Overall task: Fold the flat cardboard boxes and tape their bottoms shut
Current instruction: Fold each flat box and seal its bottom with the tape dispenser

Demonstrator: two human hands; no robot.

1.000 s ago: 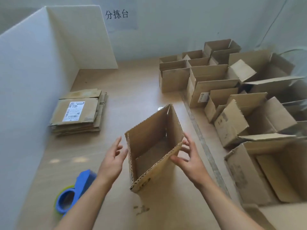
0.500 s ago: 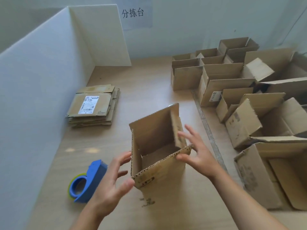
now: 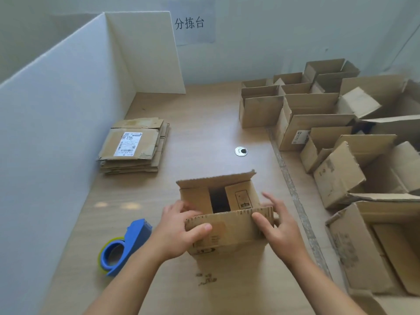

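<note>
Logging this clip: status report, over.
Left hand and right hand grip box at near flap. Far flap up, untaped. Tape dispenser idle at left; nothing blocking.

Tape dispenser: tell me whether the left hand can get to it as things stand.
Probably yes. The tape dispenser lies on the table just left of the left hand, nothing between them. That hand grips the flap of the box, though, and must let go first.

Label (image 3: 128, 143) print unreadable; rightmost boxes (image 3: 406, 169) cut off.
</note>
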